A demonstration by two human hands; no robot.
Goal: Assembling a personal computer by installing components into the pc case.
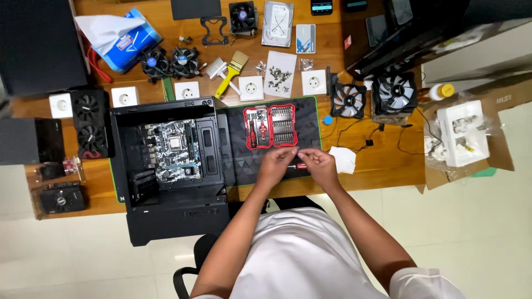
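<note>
My left hand (275,165) and my right hand (320,166) meet over the black desk mat (310,113), both holding a small red-handled screwdriver (300,165) between them. Just beyond the hands lies an open red bit set case (270,126) with a driver and rows of bits. To the left, an open black computer case (169,166) lies on its side with a motherboard (173,150) inside.
Two case fans (372,95) with cables sit to the right, a white cloth (344,159) beside my right hand. Further back are cooler fans (169,62), a brush (233,71), screws on paper (279,79), white wall sockets (250,88), a hard drive (276,23). A graphics card (90,123) lies left.
</note>
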